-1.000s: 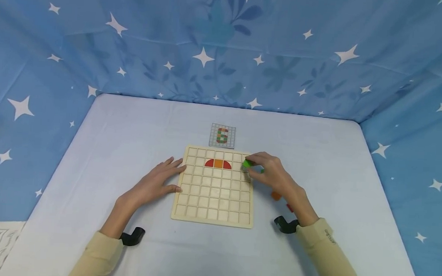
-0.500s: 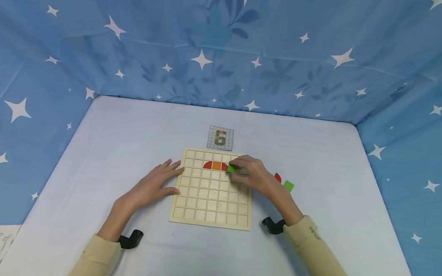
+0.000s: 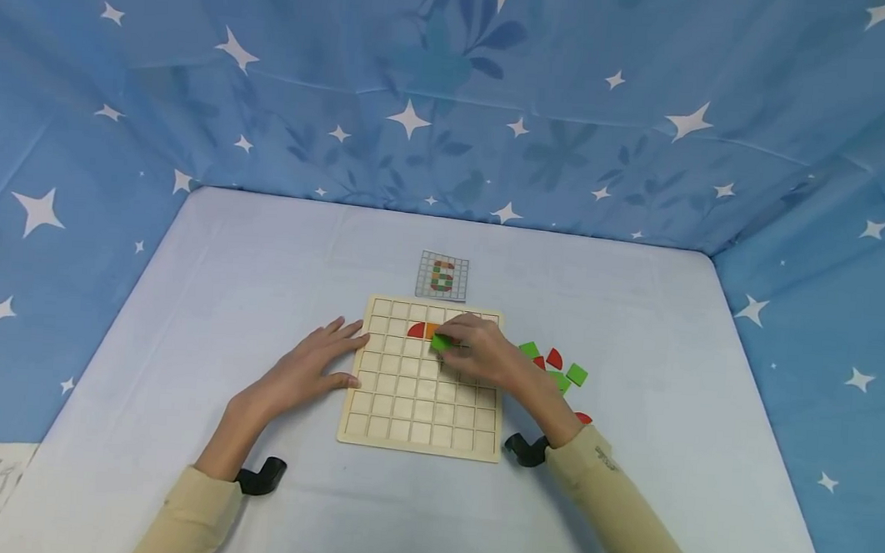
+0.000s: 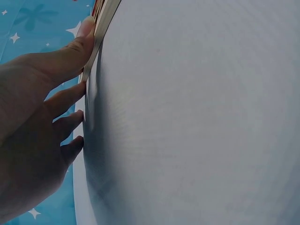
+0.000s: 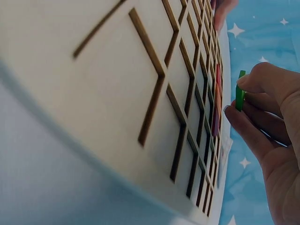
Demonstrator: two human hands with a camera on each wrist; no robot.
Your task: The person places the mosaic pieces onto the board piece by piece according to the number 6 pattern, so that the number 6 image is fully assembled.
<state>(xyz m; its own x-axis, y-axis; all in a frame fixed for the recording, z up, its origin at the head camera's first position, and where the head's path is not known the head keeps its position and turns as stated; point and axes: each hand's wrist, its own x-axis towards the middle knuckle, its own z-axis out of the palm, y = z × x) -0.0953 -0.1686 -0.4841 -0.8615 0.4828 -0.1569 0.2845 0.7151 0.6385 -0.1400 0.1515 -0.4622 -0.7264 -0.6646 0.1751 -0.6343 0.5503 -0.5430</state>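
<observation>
A cream grid board [image 3: 405, 408] lies on the white table. In its upper part sit a red quarter piece [image 3: 416, 330] and an orange square [image 3: 430, 330], side by side. The right hand [image 3: 484, 350] pinches a green square [image 3: 441, 342] over the board, just below the orange square; the right wrist view shows this green piece [image 5: 240, 91] held between thumb and fingers, off the board surface. The left hand [image 3: 294, 377] rests at the board's left edge with fingers spread, and in the left wrist view its thumb and fingertips touch the board's side [image 4: 104, 28].
Behind the board lies a small pattern card [image 3: 442, 276] with a red, orange and green figure. Several loose red and green pieces, among them a green square [image 3: 577, 375], lie right of the board, partly behind the right forearm. A blue star-patterned curtain [image 3: 310, 77] surrounds the table.
The right hand has moved left across the board with the green square, from the right edge to below the orange square. More loose pieces show at the right. The left hand stays put.
</observation>
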